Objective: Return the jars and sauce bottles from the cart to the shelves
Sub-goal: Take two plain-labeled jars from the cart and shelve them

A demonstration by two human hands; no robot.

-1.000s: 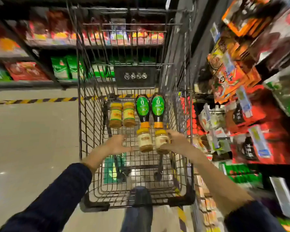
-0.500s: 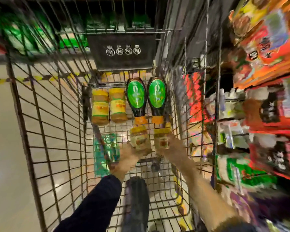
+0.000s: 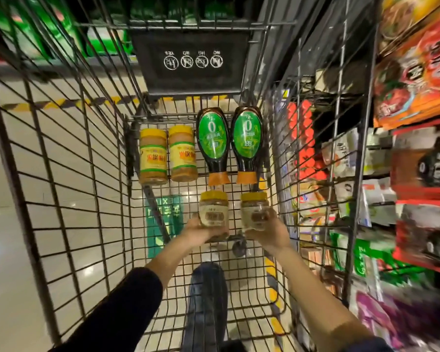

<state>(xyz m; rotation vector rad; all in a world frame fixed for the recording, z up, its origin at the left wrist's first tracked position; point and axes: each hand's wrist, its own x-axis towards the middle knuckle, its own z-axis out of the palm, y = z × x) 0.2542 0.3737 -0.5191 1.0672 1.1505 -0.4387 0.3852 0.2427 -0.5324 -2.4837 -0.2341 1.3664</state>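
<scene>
At frame centre, the left hand (image 3: pixel 201 231) and right hand (image 3: pixel 267 231) each clamp a jar (image 3: pixel 213 213) low in the cart (image 3: pixel 61 174), likely for lifting both out to the shelves (image 3: pixel 404 153) at right.

The fingers of my left hand (image 3: pixel 197 231) tuck out of sight under and behind the small clear glass jar with a yellow lid (image 3: pixel 214 212), so I cannot see how far they wrap it. My right hand (image 3: pixel 268 233) covers the base of the second yellow-lidded glass jar (image 3: pixel 254 209). Print on both pale labels is smeared past reading. The stocked shelves (image 3: pixel 414 191) at my right are streaked with blur, worst near the lower corner. The black wire cart (image 3: pixel 69 179) runs off the frame at top and left. The green floor sign (image 3: pixel 160 224) is perhaps an exit marker, but the cart's wires cut across it. Both my forearms leave the bottom edge.
</scene>
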